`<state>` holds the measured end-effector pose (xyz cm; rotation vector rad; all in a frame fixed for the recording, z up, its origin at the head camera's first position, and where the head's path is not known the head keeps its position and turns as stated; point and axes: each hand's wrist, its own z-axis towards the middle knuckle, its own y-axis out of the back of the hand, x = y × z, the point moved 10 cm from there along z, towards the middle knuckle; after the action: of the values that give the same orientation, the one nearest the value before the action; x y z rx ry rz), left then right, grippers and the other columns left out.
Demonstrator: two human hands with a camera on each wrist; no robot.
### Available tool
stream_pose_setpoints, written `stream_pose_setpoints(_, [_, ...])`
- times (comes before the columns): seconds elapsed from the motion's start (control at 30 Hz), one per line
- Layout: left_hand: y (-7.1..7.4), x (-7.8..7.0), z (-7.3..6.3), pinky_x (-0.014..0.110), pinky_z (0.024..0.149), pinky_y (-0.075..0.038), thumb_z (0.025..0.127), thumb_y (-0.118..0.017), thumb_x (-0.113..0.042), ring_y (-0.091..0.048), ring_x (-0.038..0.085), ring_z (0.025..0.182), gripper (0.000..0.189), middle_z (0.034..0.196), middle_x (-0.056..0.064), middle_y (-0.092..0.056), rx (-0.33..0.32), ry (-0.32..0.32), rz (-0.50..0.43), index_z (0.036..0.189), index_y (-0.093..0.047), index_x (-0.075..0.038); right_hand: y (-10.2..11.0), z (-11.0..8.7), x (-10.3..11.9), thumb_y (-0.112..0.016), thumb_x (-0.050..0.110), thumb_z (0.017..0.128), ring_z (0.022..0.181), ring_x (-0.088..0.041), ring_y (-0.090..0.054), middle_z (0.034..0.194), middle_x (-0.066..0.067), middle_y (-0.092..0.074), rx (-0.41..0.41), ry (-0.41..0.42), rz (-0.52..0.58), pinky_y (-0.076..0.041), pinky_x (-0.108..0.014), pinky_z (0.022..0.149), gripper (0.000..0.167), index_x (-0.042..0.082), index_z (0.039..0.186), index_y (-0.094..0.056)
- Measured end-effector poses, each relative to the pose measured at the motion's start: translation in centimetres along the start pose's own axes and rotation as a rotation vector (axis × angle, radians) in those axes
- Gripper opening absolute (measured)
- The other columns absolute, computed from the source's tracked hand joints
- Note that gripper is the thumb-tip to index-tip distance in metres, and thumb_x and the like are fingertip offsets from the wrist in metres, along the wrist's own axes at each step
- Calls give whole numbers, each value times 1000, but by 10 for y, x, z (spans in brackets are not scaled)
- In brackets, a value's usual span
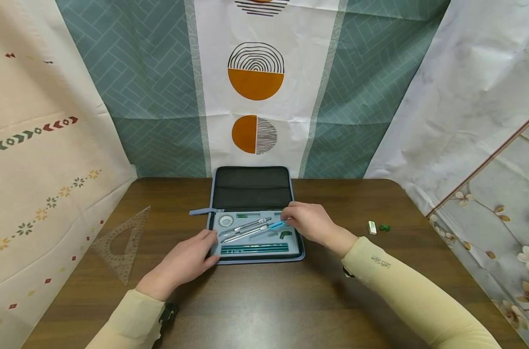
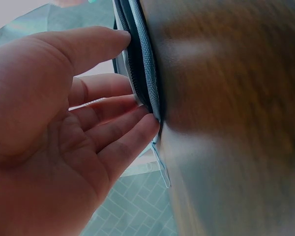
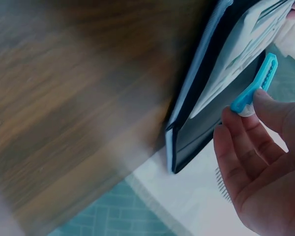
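Note:
A zip case (image 1: 252,186) lies unfolded on the table, its dark lid at the back. In its pale tray (image 1: 264,214) sit metal compasses (image 1: 246,234), green pencils (image 1: 254,248), a round white piece (image 1: 225,221) and a small green piece (image 1: 285,234). My left hand (image 1: 192,257) touches the case's left edge; in the left wrist view its thumb and fingers lie loosely along the zip (image 2: 150,73). Above the tray's right side my right hand (image 1: 310,220) pinches a small blue utility knife (image 3: 258,83) with a notched slot, between thumb and fingertips.
A clear set square (image 1: 131,237) lies on the table at left. To the right are a white eraser (image 1: 372,228) and a small green piece (image 1: 384,228). Curtains hang behind the wooden table (image 1: 264,305), and a blue zip pull (image 1: 201,212) sticks out left.

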<state>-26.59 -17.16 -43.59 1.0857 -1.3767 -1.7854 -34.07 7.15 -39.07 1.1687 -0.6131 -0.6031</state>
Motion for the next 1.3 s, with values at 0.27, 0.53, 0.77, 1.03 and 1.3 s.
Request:
stream_pose_setpoints(0.27, [0, 1, 0, 43, 86, -61, 102, -82, -22, -66, 22, 97, 48, 132, 16, -66, 5, 7, -4, 139, -64, 3, -9, 9, 21, -85, 8, 98, 81, -14, -71, 101, 3, -73, 1, 49, 18, -57, -30, 68, 15, 17, 109, -83])
stream_pose_setpoints(0.53, [-1, 1, 0, 42, 86, -61, 102, -83, -22, -66, 21, 98, 48, 132, 16, -66, -5, -8, 0, 138, -64, 3, -17, 14, 39, -85, 8, 98, 83, -13, -72, 100, 3, -73, 8, 90, 26, -58, -31, 70, 13, 16, 109, -83])
stream_pose_setpoints(0.77, [1, 1, -1, 42, 86, -61, 102, -83, -22, -67, 21, 98, 48, 132, 16, -66, -7, -9, 3, 138, -64, 4, -24, 16, 48, -85, 9, 98, 88, -13, -73, 105, 3, -76, 35, 101, 20, -60, -34, 75, 13, 16, 109, -83])
stream_pose_setpoints(1.03, [0, 1, -1, 41, 85, -61, 102, -83, -22, -66, 21, 97, 49, 132, 16, -66, -1, -1, -2, 139, -64, 4, -28, 17, 50, -83, 10, 100, 93, -13, -74, 106, 4, -76, 49, 107, 19, -61, -36, 77, 14, 18, 111, -84])
stream_pose_setpoints(1.3, [0, 0, -1, 42, 86, -61, 102, -83, -22, -67, 21, 97, 49, 133, 16, -66, 1, -1, -7, 139, -64, 4, -29, 16, 49, -83, 12, 100, 88, -14, -73, 104, 3, -74, 45, 115, 27, -59, -35, 73, 13, 19, 111, -86])
